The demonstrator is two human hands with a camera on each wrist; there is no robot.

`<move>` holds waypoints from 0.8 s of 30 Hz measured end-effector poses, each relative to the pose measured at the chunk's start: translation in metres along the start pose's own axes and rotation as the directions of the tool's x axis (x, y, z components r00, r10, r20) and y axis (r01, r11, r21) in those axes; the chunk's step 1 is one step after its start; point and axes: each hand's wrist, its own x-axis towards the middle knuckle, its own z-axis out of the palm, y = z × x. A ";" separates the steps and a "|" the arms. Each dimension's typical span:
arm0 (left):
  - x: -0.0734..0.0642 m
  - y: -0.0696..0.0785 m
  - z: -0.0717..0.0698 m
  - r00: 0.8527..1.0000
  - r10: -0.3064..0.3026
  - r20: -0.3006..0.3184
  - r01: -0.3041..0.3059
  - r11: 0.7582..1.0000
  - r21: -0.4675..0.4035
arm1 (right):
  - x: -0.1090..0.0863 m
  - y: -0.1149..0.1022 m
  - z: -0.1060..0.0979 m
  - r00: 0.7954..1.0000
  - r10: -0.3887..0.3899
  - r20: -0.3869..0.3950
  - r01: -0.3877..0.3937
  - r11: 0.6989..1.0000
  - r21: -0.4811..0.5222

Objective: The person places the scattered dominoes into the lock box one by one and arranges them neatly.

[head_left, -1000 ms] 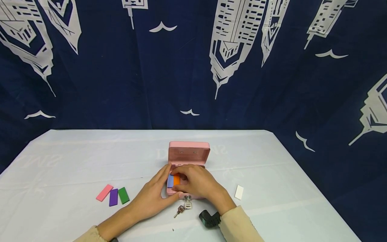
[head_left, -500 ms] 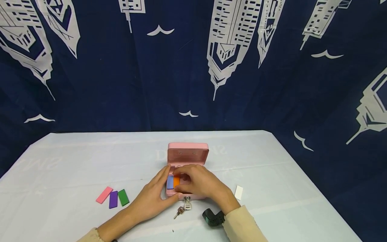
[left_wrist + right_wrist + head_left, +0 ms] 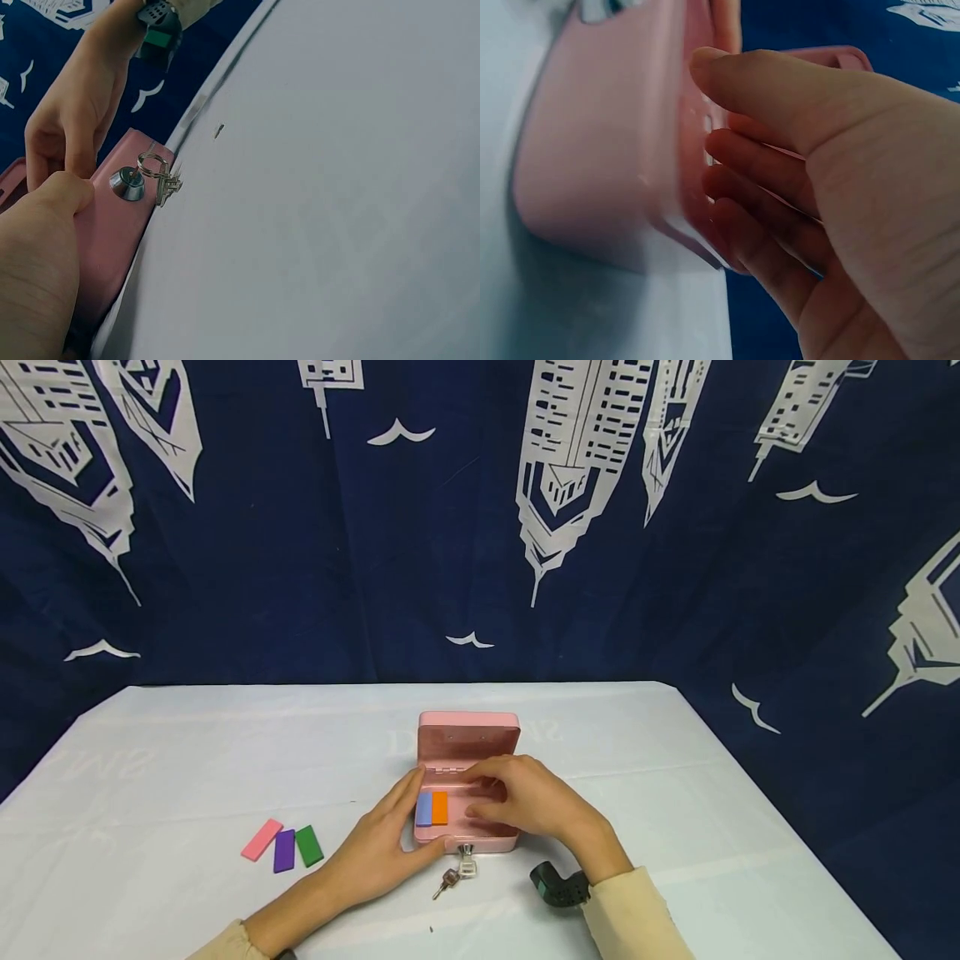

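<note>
A pink cash box (image 3: 495, 844) stands at mid-table with its lid up. Inside, along its left side, a light blue block (image 3: 424, 809) and an orange block (image 3: 439, 808) lie side by side. My left hand (image 3: 378, 839) rests along the box's left side, fingers straight, its thumb on the front rim. Over the right half of the box is my right hand (image 3: 525, 797), thumb and fingertips apart; the right wrist view shows no object between them. In the left wrist view, keys (image 3: 166, 186) hang from the front lock (image 3: 127, 184).
Pink (image 3: 262, 840), purple (image 3: 284, 851) and green (image 3: 309, 846) blocks lie on the white table (image 3: 712, 860), left of the box. A dark blue printed cloth (image 3: 420, 568) hangs behind the table. A black device (image 3: 558, 887) is on my right wrist.
My right hand has moved right, away from the orange block, and its fingertips have parted. The white block seen earlier at right is out of sight where my right wrist now is.
</note>
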 end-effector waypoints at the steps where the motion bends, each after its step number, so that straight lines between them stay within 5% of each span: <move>1: 0.000 0.000 0.000 1.000 0.001 0.002 -0.001 1.000 0.000 | -0.001 0.001 -0.003 1.000 0.006 0.005 -0.006 1.000 0.006; 9: 0.001 0.000 0.000 1.000 0.004 -0.002 -0.004 1.000 0.015 | -0.010 0.011 -0.022 0.996 0.034 0.080 -0.043 0.992 0.120; 24: 0.002 0.001 0.000 1.000 0.013 -0.002 -0.013 1.000 0.019 | -0.024 0.028 -0.045 0.993 0.076 0.087 -0.083 0.992 0.090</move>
